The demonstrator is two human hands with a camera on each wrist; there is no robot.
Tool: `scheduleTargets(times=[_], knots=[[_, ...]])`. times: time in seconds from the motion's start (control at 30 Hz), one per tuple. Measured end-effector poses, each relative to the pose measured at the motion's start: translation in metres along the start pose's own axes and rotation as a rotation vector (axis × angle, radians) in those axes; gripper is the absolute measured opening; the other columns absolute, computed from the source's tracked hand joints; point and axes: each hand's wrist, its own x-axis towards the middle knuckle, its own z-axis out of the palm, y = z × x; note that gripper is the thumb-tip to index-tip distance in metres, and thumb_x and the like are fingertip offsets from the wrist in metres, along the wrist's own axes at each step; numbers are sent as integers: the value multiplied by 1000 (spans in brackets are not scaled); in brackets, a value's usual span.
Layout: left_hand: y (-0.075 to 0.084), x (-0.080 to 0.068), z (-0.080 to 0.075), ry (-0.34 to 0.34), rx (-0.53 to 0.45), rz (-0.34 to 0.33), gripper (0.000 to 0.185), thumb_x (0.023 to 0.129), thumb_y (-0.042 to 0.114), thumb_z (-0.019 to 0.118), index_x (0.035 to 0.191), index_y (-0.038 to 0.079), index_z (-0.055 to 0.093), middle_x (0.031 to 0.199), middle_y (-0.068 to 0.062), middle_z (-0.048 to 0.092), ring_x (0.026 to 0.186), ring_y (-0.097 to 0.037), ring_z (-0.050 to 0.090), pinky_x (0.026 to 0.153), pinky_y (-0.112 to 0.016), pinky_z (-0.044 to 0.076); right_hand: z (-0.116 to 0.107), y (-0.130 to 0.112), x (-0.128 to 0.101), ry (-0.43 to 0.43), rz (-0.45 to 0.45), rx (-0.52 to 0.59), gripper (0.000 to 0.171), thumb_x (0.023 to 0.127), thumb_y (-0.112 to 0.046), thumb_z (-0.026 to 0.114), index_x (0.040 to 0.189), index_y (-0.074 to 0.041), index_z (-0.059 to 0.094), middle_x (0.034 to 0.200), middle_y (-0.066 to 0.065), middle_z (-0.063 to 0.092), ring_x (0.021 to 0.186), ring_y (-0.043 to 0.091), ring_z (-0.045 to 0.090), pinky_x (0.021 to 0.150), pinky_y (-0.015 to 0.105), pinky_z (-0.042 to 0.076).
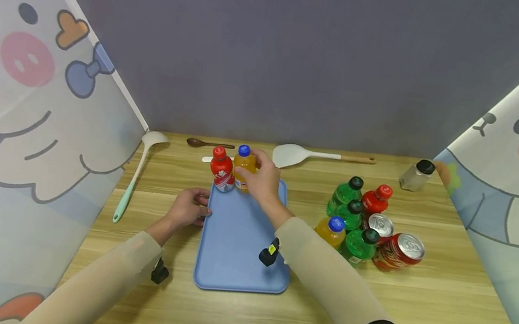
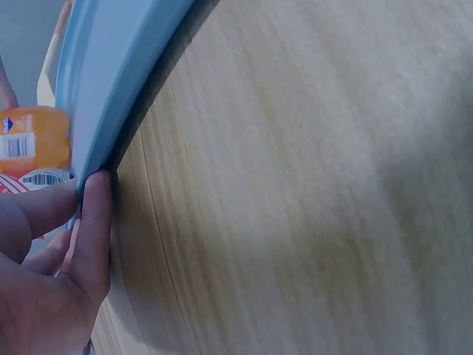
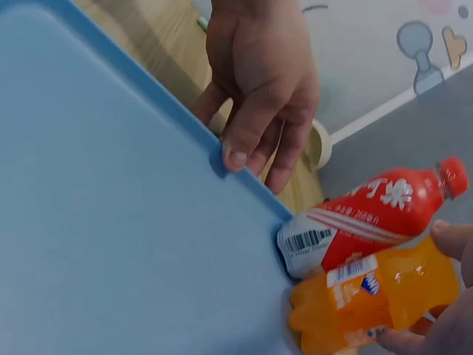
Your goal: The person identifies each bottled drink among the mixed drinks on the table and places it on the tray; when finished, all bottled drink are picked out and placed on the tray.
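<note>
A blue tray (image 1: 244, 242) lies on the wooden table. My left hand (image 1: 188, 207) pinches its left rim, with the thumb over the edge and the fingers along the outside, as the left wrist view shows. At the tray's far left corner stands a red bottle (image 1: 222, 170) with a white lower label. Right beside it is an orange soda bottle (image 1: 244, 168) with a blue cap, upright over the tray's far end. My right hand (image 1: 262, 178) grips this bottle from the right, thumb and fingers around its sides.
Right of the tray cluster green bottles (image 1: 359, 246), another orange bottle (image 1: 331, 230), a red bottle (image 1: 375, 200) and soda cans (image 1: 400, 253). A ladle (image 1: 135, 178) lies at left. Behind are a dark wooden spoon (image 1: 210, 144), a white spatula (image 1: 306, 156) and a black-capped jar (image 1: 417, 175).
</note>
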Motion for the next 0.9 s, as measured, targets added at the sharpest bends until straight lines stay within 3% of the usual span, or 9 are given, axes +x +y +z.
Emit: scheduleTargets(times=[0.6,0.9], knots=[[0,-2,1,4,23,-5,52,92,-9,67,142,-2,52,120,-22,58,86,-24,68,66,-38,67,0,4,-1,-69,56,1,53,86,-23,84,132,-17,60,125,8,68,120,28,62,104,47,55],[0,-2,1,12,25,2,52,90,-9,69,140,-2,54,117,-21,59,82,-22,67,64,-37,66,1,10,-2,-89,28,27,55,87,-24,84,134,-17,57,130,9,66,123,28,61,106,48,54]])
